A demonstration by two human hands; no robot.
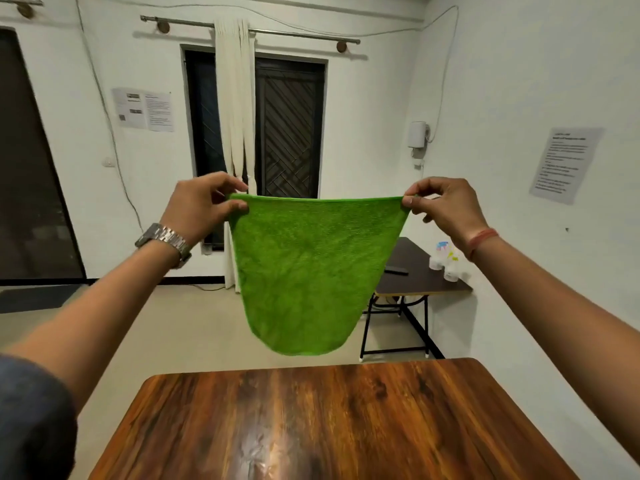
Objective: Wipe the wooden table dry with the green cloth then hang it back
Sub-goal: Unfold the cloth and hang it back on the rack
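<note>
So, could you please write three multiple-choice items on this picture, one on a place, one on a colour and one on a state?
1. Where is the green cloth?
A. Spread flat on the wooden table
B. Held up in the air above the wooden table
C. Draped over the curtain rod

2. What colour is the band on the wrist of the right hand?
A. Red
B. Blue
C. White

3. How is the cloth held?
A. Crumpled in one fist
B. Pinched at its two top corners and stretched wide
C. Folded over one forearm

Answers:
1 B: the cloth hangs clear of the wooden table.
2 A: a reddish band sits just below the right hand.
3 B: the left hand and the right hand each pinch a top corner.
</note>
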